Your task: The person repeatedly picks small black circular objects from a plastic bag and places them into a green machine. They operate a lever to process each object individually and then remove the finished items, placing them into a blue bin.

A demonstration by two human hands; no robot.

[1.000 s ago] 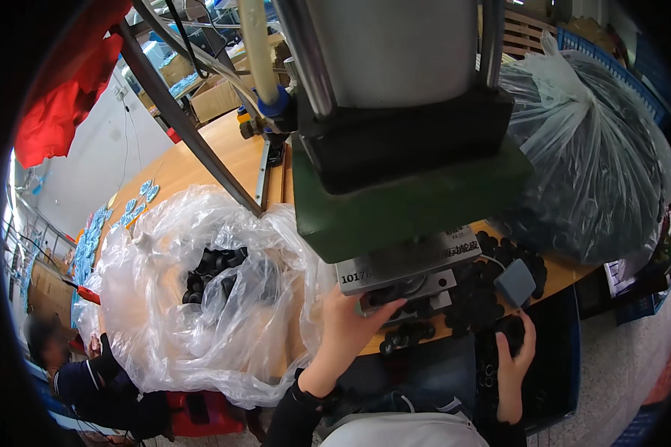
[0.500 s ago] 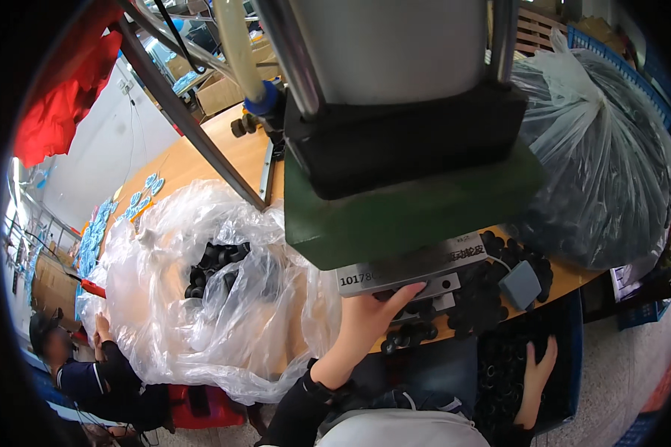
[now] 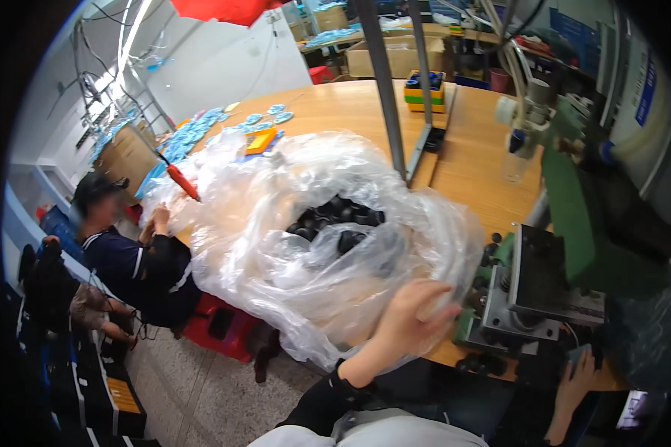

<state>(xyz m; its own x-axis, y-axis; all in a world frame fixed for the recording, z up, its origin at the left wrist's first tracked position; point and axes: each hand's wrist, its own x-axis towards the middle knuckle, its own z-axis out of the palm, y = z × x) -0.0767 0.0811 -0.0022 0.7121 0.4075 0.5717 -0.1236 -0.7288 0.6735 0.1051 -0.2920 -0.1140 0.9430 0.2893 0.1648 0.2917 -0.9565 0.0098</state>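
My left hand (image 3: 414, 322) hovers at the near right edge of a clear plastic bag (image 3: 261, 261), its blurred fingers partly spread with nothing visible in them. Inside the bag's mouth lies a heap of small black parts (image 3: 339, 216). My right hand (image 3: 576, 381) is at the table's near edge, its fingers stretched out against a small grey box (image 3: 578, 353) on a cable. Between and beyond my hands stands a green press (image 3: 585, 216) with a metal die (image 3: 514, 302) under its head. Several black parts (image 3: 483, 363) lie beside the press base.
A co-worker (image 3: 138, 253) sits at the left by a red stool (image 3: 220, 328). A red-handled tool (image 3: 180, 181) hangs over the bag. Metal posts (image 3: 384, 89) rise from the wooden table (image 3: 335, 104). Light-blue pieces (image 3: 194, 134) and a yellow-green bin (image 3: 425, 93) sit farther back.
The view has swung left, so the press now sits at the right. My left hand has come away from the press die toward the bag. My right hand has left the bin of black parts.
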